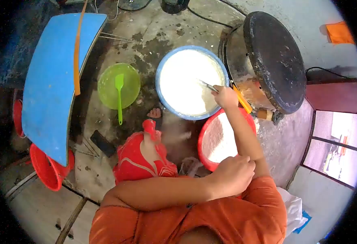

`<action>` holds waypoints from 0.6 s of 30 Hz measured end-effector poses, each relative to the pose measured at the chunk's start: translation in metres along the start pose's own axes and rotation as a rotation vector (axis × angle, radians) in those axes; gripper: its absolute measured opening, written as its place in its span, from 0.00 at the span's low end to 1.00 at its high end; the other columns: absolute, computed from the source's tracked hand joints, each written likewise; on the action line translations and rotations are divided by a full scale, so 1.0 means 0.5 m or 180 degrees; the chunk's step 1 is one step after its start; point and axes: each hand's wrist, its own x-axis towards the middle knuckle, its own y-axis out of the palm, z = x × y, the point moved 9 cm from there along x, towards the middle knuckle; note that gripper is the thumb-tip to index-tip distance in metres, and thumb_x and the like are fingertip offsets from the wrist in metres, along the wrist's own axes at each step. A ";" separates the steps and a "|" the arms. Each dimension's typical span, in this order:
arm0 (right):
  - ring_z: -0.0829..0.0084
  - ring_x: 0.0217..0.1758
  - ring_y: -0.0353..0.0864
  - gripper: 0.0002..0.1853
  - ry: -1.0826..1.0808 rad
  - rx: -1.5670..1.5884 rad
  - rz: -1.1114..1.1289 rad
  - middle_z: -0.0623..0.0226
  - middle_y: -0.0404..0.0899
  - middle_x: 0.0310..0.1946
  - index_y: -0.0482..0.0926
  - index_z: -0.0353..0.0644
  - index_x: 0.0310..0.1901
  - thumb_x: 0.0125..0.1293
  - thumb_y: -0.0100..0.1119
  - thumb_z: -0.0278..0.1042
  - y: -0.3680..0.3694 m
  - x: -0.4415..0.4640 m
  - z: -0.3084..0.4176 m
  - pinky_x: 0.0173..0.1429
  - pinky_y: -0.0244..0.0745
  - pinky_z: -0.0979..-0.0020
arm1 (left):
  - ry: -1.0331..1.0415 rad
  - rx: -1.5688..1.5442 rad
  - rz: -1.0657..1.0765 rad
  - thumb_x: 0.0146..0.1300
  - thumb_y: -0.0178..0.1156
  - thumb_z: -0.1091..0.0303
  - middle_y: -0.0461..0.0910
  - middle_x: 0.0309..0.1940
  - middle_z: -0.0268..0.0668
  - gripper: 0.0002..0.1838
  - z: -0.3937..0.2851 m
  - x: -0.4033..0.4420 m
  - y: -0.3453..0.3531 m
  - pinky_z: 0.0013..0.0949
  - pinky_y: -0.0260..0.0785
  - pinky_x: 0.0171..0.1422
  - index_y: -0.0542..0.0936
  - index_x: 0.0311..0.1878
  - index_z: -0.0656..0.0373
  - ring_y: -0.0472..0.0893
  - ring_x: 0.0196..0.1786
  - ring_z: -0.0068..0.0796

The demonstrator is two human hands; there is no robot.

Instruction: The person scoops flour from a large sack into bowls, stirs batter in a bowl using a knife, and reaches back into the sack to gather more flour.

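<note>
My right hand (226, 97) is closed around the handle of a metal utensil (209, 86), at the right rim of a blue basin (159, 90). The utensil's far end is in the bright white mixture (190, 77) that fills the basin, so its kind is hidden. My left hand (232, 175) is curled into a loose fist against my right forearm, and nothing shows in it. Below my right arm stands a red basin (202, 156) of pale powder (221, 138), partly covered by the arm.
Left of the blue basin, a green spatula (120, 95) lies across a green bowl (105, 87). A round black griddle (274, 61) stands at right, with a yellow-orange strip (242, 99) beside it. A blue tabletop (56, 81) and red buckets (44, 168) are at left.
</note>
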 end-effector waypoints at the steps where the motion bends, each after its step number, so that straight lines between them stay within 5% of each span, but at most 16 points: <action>1: 0.56 0.38 0.81 0.14 -0.0067 0.0150 -0.0072 0.58 0.82 0.34 0.81 0.57 0.45 0.59 0.56 0.47 -0.027 -0.021 -0.002 0.42 0.76 0.57 | 0.0058 0.0100 0.0032 0.61 0.52 0.66 0.74 0.31 0.48 0.11 -0.004 -0.001 -0.004 0.45 0.71 0.41 0.73 0.36 0.67 0.77 0.36 0.48; 5: 0.58 0.36 0.82 0.17 -0.0054 0.0088 -0.0158 0.58 0.82 0.32 0.82 0.63 0.47 0.56 0.59 0.52 -0.134 -0.091 -0.059 0.40 0.76 0.57 | -0.0021 0.0026 0.0012 0.61 0.53 0.66 0.74 0.31 0.48 0.12 -0.005 -0.012 -0.007 0.45 0.71 0.40 0.74 0.39 0.68 0.77 0.36 0.47; 10: 0.57 0.37 0.82 0.13 0.0262 -0.0843 -0.0083 0.57 0.82 0.31 0.83 0.54 0.41 0.58 0.56 0.47 -0.168 -0.066 -0.129 0.40 0.77 0.57 | 0.0213 -0.0059 -0.0060 0.59 0.55 0.66 0.74 0.30 0.48 0.12 -0.023 -0.023 -0.008 0.45 0.70 0.40 0.74 0.36 0.68 0.77 0.35 0.48; 14: 0.55 0.35 0.82 0.09 -0.0281 -0.0925 -0.0339 0.57 0.82 0.30 0.82 0.49 0.34 0.58 0.53 0.39 -0.055 0.050 -0.114 0.38 0.78 0.57 | 0.0060 -0.0179 -0.0092 0.59 0.56 0.66 0.74 0.31 0.48 0.11 -0.007 -0.026 0.002 0.45 0.70 0.40 0.74 0.35 0.67 0.77 0.36 0.48; 18: 0.54 0.34 0.82 0.11 -0.0187 -0.0748 -0.0253 0.56 0.82 0.31 0.81 0.49 0.38 0.58 0.53 0.42 0.023 0.096 -0.044 0.38 0.77 0.56 | 0.0165 -0.0219 -0.0237 0.60 0.55 0.66 0.74 0.31 0.49 0.11 -0.011 -0.018 -0.024 0.46 0.70 0.41 0.73 0.34 0.67 0.77 0.35 0.48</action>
